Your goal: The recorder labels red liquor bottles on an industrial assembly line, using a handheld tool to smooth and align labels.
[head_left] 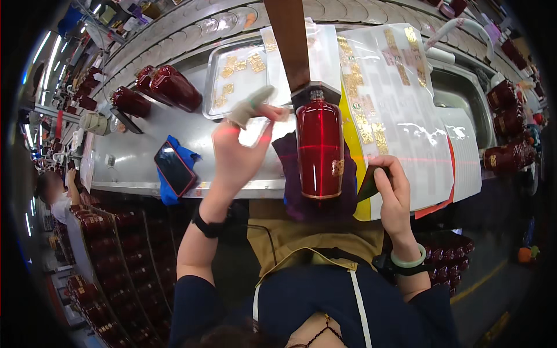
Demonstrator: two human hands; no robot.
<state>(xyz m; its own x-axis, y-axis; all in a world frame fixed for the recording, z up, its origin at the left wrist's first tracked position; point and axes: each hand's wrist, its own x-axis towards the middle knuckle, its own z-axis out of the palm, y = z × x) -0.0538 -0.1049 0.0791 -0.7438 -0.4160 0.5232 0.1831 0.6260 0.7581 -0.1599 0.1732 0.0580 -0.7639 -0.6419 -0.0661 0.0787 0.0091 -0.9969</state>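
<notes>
A glossy dark red bottle (pixel 320 139) lies on a dark purple cloth (pixel 288 165), its neck pointing away from me. Red light lines cross on it, and a small gold label (pixel 337 167) shows low on its right side. Just left of the bottle is my left hand (pixel 241 148), slightly blurred, closed with a greyish-beige soft piece, like a cloth (pixel 250 107), among its fingers; the thumb and fingertips come together near the bottle. To the right of the bottle, my right hand (pixel 393 185) pinches a dark flat piece (pixel 369 183) over the yellow-edged sheet.
Sheets of gold stickers (pixel 400 110) cover the right side, beside a sink (pixel 458 87). A metal tray (pixel 217 64) holds more gold pieces. At left are red bottles (pixel 174 87) and a phone (pixel 175 165) on blue cloth. A brown beam (pixel 288 40) rises behind the bottle.
</notes>
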